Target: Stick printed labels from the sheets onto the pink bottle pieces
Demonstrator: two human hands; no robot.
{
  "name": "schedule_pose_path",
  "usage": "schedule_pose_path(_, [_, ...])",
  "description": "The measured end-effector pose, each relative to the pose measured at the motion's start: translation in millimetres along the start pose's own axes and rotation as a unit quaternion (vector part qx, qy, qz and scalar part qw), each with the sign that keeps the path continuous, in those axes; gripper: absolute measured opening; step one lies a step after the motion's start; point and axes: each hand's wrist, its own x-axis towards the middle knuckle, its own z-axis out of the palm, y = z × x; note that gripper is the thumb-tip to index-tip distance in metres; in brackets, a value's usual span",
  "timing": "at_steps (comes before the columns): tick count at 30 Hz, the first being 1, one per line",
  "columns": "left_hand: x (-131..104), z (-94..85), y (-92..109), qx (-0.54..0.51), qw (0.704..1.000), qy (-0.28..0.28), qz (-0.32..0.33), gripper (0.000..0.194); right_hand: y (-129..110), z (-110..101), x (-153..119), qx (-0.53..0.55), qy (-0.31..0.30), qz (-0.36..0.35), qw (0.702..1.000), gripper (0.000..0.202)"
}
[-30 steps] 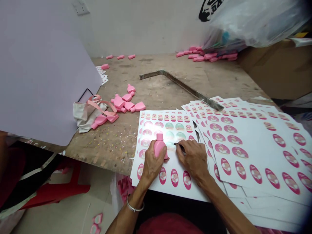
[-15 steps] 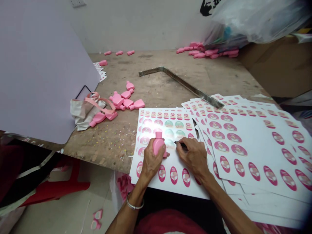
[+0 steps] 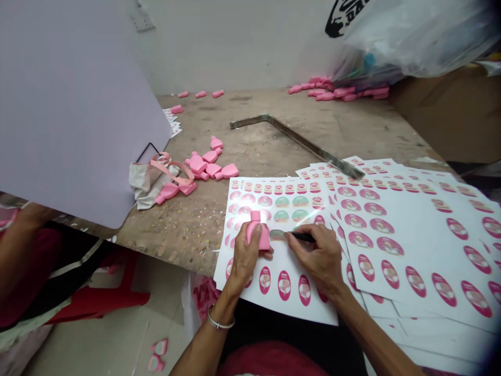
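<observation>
My left hand (image 3: 247,255) is wrapped round a small pink toy bottle (image 3: 259,236), its cap end pointing away from me. My right hand (image 3: 318,256) is closed on a slim black tool (image 3: 303,236), whose exact kind I cannot make out. A greenish half-round sticker (image 3: 277,235) shows at the right fingertips, looking peeled up and close to the bottle's right side. Beneath both hands lies a sticker sheet (image 3: 270,308) with pink ovals and green and pink half-rounds. Some stickers are hidden by my hands.
More sticker sheets (image 3: 415,235) are fanned out at right, touching a bent metal bar (image 3: 297,137). Several pink bottles (image 3: 211,168) lie beside a cloth bag (image 3: 144,183). A pale board (image 3: 78,104) stands at left, with another person's arm (image 3: 23,230) behind it.
My right hand has shifted slightly right, and a green sticker now shows at its fingertips. The near edge of the sheet has curled a little. The view has tilted, and another person's arm appears at left.
</observation>
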Motion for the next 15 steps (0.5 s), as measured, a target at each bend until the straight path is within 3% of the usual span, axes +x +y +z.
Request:
schedule_pose_path(3, [-4, -0.6, 4, -0.093, 0.995, -0.005, -0.032, 0.062, -13, -12, 7, 0.129, -0.025, 0.122, 0.984, 0.023])
schedule_pose_path(5, [-7, 0.7, 9, -0.142, 0.989, -0.008, -0.047, 0.066, -23, -18, 12, 0.178, -0.053, 0.154, 0.970, 0.025])
schedule_pose_path(9, [-15, 6.4, 21, -0.186, 0.981, -0.030, -0.053, 0.065, -38, -19, 14, 0.211, -0.091, 0.145, 0.962, 0.025])
schedule_pose_path(15, [-21, 10.8, 26, -0.200, 0.977, -0.042, -0.057, 0.061, -46, -15, 10, 0.227, -0.096, 0.151, 0.957, 0.026])
